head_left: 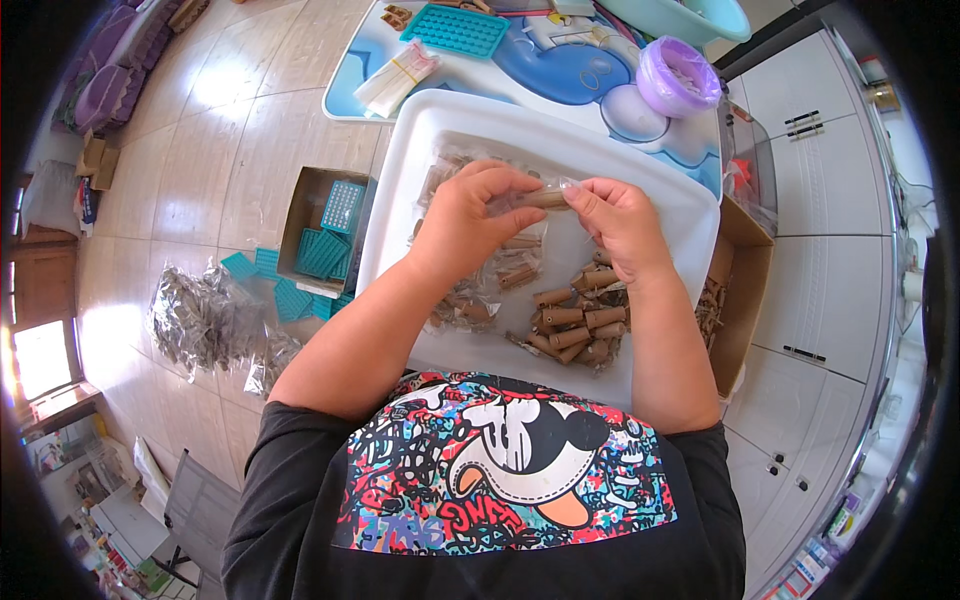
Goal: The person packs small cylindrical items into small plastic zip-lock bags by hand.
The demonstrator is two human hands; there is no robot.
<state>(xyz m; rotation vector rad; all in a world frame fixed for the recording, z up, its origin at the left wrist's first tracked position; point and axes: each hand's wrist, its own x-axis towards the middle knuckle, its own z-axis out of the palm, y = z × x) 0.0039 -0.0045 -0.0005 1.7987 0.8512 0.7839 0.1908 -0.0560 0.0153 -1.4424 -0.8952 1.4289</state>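
Note:
Over a white tray (560,130), both hands hold a small clear plastic bag (551,186) with a brown cylindrical piece (546,200) in it. My left hand (468,212) is closed on the bag's left end, thumb and fingers pinching it. The right end is pinched by my right hand (622,222). Below my right hand lies a heap of loose brown tapered cylinders (580,320). Several bagged brown pieces (515,272) are spread under and beside my left hand. My forearms hide part of the tray.
A cardboard box (745,290) of brown pieces stands right of the tray; another box (312,205) with teal grid trays (322,252) stands left. Filled bags (205,320) lie on the floor. Beyond are a teal mat (455,30), bag stack (397,80) and purple-lined bucket (677,78).

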